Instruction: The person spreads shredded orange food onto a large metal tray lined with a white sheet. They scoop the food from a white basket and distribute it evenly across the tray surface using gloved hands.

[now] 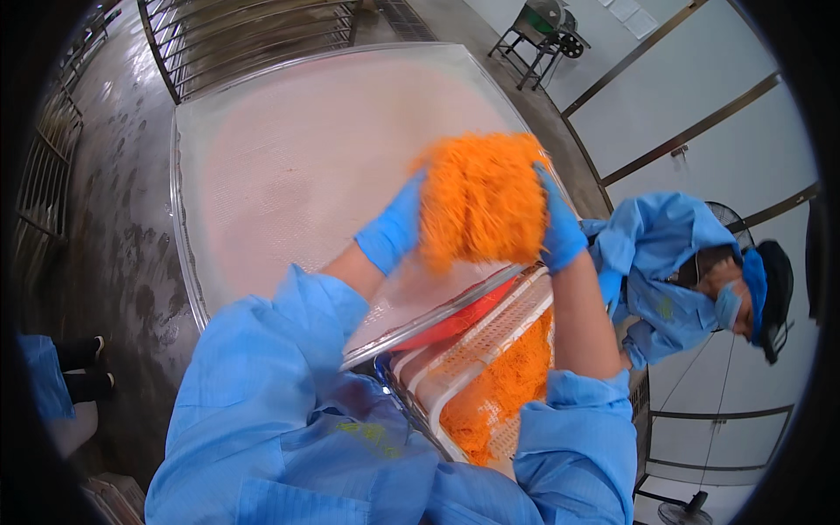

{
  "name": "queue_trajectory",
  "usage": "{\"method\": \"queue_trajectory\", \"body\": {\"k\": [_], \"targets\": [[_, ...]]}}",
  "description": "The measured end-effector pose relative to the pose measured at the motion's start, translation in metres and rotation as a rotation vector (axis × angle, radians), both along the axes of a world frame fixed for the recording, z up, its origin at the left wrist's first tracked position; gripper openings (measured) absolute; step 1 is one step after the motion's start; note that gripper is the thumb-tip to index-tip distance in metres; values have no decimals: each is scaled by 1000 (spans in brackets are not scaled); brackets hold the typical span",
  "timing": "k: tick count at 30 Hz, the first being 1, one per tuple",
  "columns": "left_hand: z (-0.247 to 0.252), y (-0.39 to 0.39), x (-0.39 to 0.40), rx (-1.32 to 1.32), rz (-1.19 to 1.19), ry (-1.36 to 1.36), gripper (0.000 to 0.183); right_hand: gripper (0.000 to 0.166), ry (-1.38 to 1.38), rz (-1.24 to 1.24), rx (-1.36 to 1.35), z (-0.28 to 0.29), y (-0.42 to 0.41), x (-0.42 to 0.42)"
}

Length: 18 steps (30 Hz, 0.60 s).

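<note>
Between my two blue-gloved hands is a big clump of orange shreds (pixel 485 200), blurred at its edges. My left hand (pixel 394 223) presses on its left side and my right hand (pixel 561 223) on its right side; the fingers are partly hidden by the clump. Under it lies a large, pale mesh-lined tray (pixel 315 151) with a metal rim. Close to my body, below the tray's near edge, a white perforated plastic basket (pixel 436 400) holds more orange shreds (pixel 512 374). Something red (pixel 453 321) shows between the tray and the basket.
A co-worker (pixel 676 275) in blue clothing and a mask stands at the right, close to the tray. Metal racks (pixel 262 33) stand beyond the tray and at the far left. Another person's legs (pixel 85 371) show at the lower left on a wet floor (pixel 125 262).
</note>
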<state>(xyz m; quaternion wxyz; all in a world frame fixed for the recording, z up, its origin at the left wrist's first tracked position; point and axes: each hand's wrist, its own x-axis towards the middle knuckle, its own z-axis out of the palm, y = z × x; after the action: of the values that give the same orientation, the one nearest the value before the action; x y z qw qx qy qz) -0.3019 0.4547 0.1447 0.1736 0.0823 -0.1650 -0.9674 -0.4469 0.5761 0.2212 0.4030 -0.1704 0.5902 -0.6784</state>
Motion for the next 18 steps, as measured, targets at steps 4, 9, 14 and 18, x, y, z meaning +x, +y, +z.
{"method": "queue_trajectory", "body": {"k": [4,9,14,18], "targets": [[-41,-70,44,-3,249,-248,53,84,297,129,413,-28,-62,23],[-60,-83,69,-101,275,-581,81,51,443,245,371,-65,-57,26],[-77,-76,75,-212,407,-746,76,38,366,33,296,-84,33,18],[-134,-66,110,-324,519,-953,46,42,43,-209,313,-115,158,21]]}}
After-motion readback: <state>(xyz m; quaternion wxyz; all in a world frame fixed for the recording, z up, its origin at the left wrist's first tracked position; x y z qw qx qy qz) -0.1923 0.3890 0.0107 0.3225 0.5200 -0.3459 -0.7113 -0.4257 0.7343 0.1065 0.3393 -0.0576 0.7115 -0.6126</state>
